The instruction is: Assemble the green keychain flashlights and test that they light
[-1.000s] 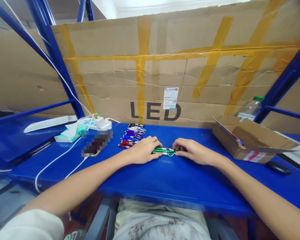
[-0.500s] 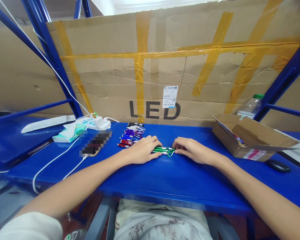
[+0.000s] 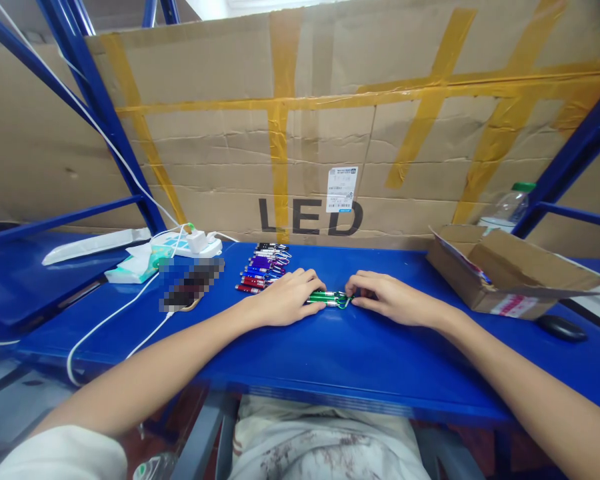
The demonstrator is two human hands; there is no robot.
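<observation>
Two green keychain flashlights (image 3: 324, 297), slim metal tubes with silver ends, lie side by side on the blue table. My left hand (image 3: 290, 297) holds them from the left, thumb in front and fingers behind, covering their left ends. Green carabiner clips (image 3: 341, 300) hang at their right ends. My right hand (image 3: 380, 295) has its fingertips pinched together at the clips, and the exact contact is partly hidden. Behind my left hand lies a column of similar flashlights (image 3: 263, 270) in red, blue, purple, silver and black, with their clips to the right.
An open cardboard box (image 3: 473, 287) stands at the right, with a black mouse (image 3: 561, 328) in front and a bottle (image 3: 507, 207) behind. At the left lie a phone (image 3: 193, 287) on a white cable, a tissue pack (image 3: 133, 265) and a power strip (image 3: 207, 248). Taped cardboard (image 3: 220, 160) closes off the back.
My right fingertips have shifted slightly at the clips. My left hand stays on the green flashlights, and the camera view has moved a little.
</observation>
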